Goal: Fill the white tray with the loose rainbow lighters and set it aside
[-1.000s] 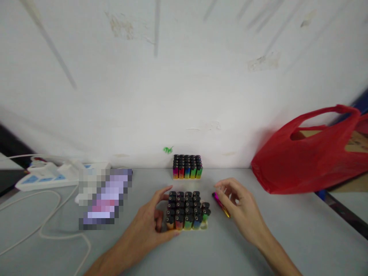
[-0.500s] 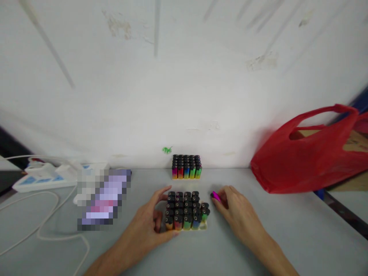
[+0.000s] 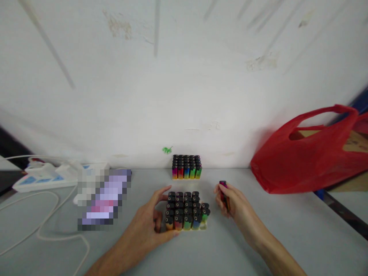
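My left hand is wrapped around the left end of a pale tray of lighters, thumb along the front edge and index finger behind the back corner. Several lighters with black tops and bright coloured bodies stand upright in that tray. At its right end some slots hold no lighter. Just to the right of the tray, my right hand is closed around a single lighter, held nearly upright with its dark top uppermost. My fingers cover most of its body.
A second block of upright lighters stands behind, near the wall. At the left lie a power strip, white cables and a blurred-out phone-like thing. A red plastic bag and a cardboard box are at the right.
My right hand has turned the lighter from lying tilted to nearly upright and shifted slightly right. My left hand and the tray have stayed put.
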A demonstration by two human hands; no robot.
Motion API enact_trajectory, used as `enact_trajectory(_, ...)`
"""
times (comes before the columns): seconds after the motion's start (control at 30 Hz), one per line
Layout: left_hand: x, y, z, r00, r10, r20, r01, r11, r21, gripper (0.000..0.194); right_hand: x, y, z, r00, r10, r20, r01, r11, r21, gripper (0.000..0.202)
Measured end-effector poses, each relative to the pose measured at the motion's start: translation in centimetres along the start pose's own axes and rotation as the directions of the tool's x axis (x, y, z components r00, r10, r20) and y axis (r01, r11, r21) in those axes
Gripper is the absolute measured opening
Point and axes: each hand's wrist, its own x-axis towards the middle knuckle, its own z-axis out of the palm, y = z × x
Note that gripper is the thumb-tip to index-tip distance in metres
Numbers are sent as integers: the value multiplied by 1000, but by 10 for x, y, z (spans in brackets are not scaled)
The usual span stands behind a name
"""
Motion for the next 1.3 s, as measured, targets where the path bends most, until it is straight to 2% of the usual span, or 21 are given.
enact_trajectory(0.17, 0, 1, 0, 1000, -9, -6, 9, 1000, -8, 101, -2, -2, 1, 976, 120, 182, -161, 959, 234, 64)
enact_trajectory(0.27, -1, 2, 1, 1000, -20, -10, 20, 1000, -6, 102, -7, -6, 4, 934, 166, 317, -260, 924, 282, 69)
enact_trajectory(0.33, -1, 2, 1, 999, -25, -23, 25, 1000, 8, 101, -9, -7, 7, 919, 180, 350, -287, 915, 283, 71)
enact_trajectory(0.53, 1, -2, -1, 998, -5, -59, 8, 998, 57, 97, -11, -5, 13, 937, 196, 289, -274, 926, 261, 68)
enact_trajectory(0.83, 1, -4, -1, 999, -16, -34, 18, 999, 49, 96, -12, 1, 19, 922, 255, 290, -327, 916, 233, 67)
enact_trajectory(1.1, 3, -7, -1, 999, 2, -47, 1, 998, 67, 94, -18, 4, 30, 939, 306, 158, -337, 910, 239, 57)
enact_trajectory(1.3, 2, -4, -2, 999, -6, -54, 9, 999, 50, 95, -16, 4, 29, 942, 284, 181, -321, 919, 227, 67)
